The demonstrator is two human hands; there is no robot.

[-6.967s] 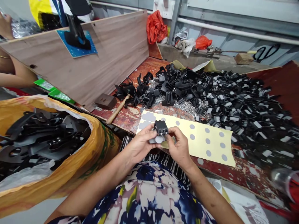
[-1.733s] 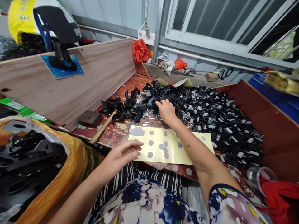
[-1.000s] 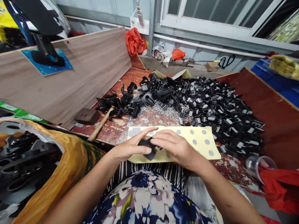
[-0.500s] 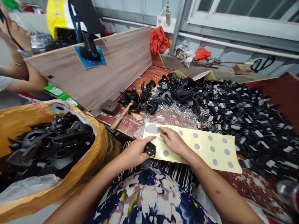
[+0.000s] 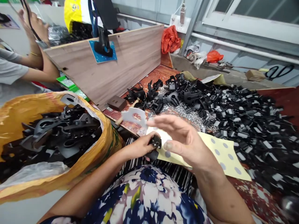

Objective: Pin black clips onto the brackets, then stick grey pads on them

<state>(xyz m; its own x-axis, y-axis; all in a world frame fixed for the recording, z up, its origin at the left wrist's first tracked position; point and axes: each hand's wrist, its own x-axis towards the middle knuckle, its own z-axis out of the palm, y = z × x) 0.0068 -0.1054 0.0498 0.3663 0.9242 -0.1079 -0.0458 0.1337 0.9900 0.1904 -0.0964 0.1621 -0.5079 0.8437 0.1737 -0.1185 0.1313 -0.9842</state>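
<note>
My left hand (image 5: 140, 145) is wrapped round a black plastic part (image 5: 156, 142), low over the near edge of the table. A thin grey sticker (image 5: 133, 116) with a hole in it hangs from the fingertips of my right hand (image 5: 179, 137), raised above the yellow sheet. The pale yellow sheet (image 5: 238, 160) has rows of grey round spots and lies partly hidden beneath my right hand and forearm.
An open orange sack (image 5: 112, 137) of black parts stands at the left. Many black pieces (image 5: 233, 115) and small metal pins (image 5: 175, 108) cover the table. Behind the wooden board (image 5: 133, 56), another person's hands (image 5: 37, 28) show. A dark block (image 5: 116, 103) lies near the board.
My right hand has risen off the yellow sheet, with the grey sticker lifted away from it. My left hand still grips the black part. The view has shifted left.
</note>
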